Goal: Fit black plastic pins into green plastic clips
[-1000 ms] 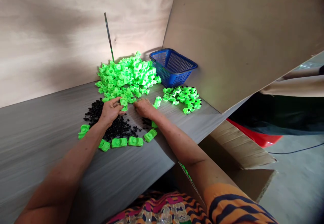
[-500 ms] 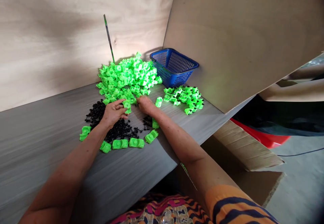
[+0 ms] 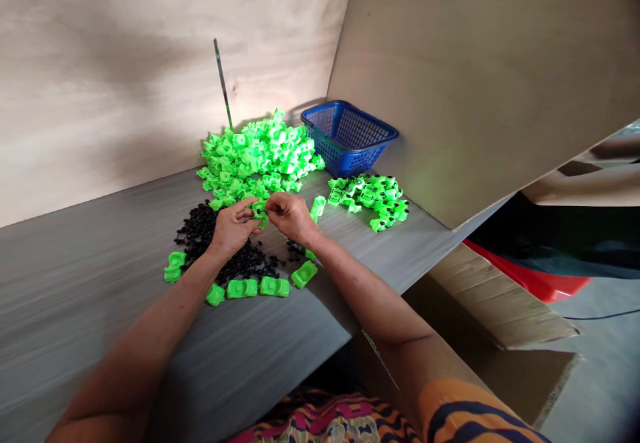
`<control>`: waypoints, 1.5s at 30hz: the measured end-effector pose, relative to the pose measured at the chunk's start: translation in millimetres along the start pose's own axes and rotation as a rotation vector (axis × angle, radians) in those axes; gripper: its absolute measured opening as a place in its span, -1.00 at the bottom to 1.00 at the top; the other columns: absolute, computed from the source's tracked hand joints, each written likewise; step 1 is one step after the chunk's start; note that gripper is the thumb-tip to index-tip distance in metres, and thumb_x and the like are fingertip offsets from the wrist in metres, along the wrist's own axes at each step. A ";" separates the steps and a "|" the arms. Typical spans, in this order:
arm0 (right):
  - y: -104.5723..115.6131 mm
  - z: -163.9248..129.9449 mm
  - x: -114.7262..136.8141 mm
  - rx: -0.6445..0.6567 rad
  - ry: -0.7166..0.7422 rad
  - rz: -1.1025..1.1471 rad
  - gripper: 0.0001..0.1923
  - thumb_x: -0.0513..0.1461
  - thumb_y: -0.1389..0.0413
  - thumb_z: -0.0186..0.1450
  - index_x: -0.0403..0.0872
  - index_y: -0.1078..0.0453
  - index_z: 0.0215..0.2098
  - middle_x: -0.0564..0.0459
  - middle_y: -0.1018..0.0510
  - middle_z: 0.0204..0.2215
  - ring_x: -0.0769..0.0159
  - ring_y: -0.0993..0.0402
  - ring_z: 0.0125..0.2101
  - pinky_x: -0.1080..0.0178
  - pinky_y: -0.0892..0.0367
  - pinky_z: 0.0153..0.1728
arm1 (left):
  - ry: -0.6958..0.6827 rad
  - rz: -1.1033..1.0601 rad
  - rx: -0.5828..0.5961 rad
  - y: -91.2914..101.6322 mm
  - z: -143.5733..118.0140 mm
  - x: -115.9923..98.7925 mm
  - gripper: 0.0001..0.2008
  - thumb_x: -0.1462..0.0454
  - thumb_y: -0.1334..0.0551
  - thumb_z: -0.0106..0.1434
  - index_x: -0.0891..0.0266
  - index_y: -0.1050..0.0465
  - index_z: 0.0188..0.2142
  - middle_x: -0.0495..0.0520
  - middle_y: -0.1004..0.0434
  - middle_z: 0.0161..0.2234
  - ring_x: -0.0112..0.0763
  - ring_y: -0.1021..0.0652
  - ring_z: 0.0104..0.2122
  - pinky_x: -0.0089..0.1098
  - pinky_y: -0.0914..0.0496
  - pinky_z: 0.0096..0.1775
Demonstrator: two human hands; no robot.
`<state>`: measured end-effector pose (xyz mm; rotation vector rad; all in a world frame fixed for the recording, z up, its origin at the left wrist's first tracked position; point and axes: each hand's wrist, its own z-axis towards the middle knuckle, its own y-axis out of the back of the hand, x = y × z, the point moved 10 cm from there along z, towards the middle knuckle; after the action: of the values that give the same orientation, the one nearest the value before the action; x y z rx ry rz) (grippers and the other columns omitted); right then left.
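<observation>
My left hand (image 3: pixel 234 228) is closed on a green toy car body (image 3: pixel 261 213), holding it over the middle of the table. At its right side, the fingertips of my right hand (image 3: pixel 290 216) pinch a small black wheel axle (image 3: pixel 263 211) against the body. Beneath and beside my left hand spreads a pile of black wheel axles (image 3: pixel 193 229). Several loose green car bodies (image 3: pixel 243 288) lie in a curve along the near side of that pile. Beyond both hands rises a large heap of green car bodies (image 3: pixel 260 153).
A blue basket (image 3: pixel 345 137) stands by the corner of the wooden panels. In front of it lie green cars with black wheels (image 3: pixel 373 196). To the right, below the table, are a cardboard box (image 3: pixel 495 296), a red container (image 3: pixel 540 279) and another person's arm (image 3: pixel 590 183).
My right hand has come up from the table to the car body, with an axle between its fingers. The left hand keeps hold of the body. The camera view has shifted slightly.
</observation>
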<state>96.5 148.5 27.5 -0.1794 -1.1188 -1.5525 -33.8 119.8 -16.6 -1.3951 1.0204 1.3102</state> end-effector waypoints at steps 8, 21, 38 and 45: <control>-3.4 -4.1 7.8 -0.002 0.024 -0.107 -0.83 -0.41 0.00 0.23 -0.07 -0.33 -0.44 0.13 -0.33 -0.50 0.39 -0.23 -0.46 0.36 -0.13 -0.38 | 0.021 0.002 -0.006 -1.5 -2.8 -2.0 -0.44 0.35 -0.35 -0.24 0.35 -0.62 -0.13 -0.17 -0.42 -0.56 -0.49 -0.50 -0.52 -0.40 -0.55 -0.43; -4.0 -4.8 8.8 0.013 -0.001 -0.181 -0.80 -0.43 0.01 0.22 -0.09 -0.38 -0.40 0.09 -0.37 -0.46 0.35 -0.27 -0.42 0.33 -0.14 -0.34 | 0.000 0.036 0.014 -3.1 -2.4 0.0 -0.49 0.33 -0.39 -0.19 0.33 -0.64 -0.15 -0.13 -0.45 -0.54 -0.49 -0.49 -0.51 -0.40 -0.56 -0.43; -10.9 -1.4 -28.7 -0.049 -0.196 0.360 -0.91 -0.23 -0.15 0.20 -0.04 -0.30 -0.40 0.19 -0.37 -0.52 0.42 -0.28 -0.48 0.33 -0.21 -0.39 | -0.148 0.117 0.005 5.5 2.5 -10.2 -0.50 0.03 -0.44 0.00 0.33 -0.67 -0.15 -0.12 -0.41 -0.58 -0.43 -0.48 -0.55 -0.32 -0.58 -0.45; -14.6 -1.4 -35.2 -0.062 -0.231 0.498 -0.69 -0.03 -0.27 0.16 -0.04 -0.30 -0.44 0.18 -0.38 -0.54 0.42 -0.29 -0.48 0.32 -0.24 -0.39 | -0.146 0.110 -0.016 5.7 -0.4 -16.1 -0.58 0.09 -0.44 -0.02 0.31 -0.66 -0.22 -0.09 -0.47 -0.53 -0.43 -0.49 -0.57 -0.35 -0.54 -0.46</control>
<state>96.7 170.0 -4.0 -0.6426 -1.0996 -1.1378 -40.6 117.7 -1.1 -1.2504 1.0014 1.4813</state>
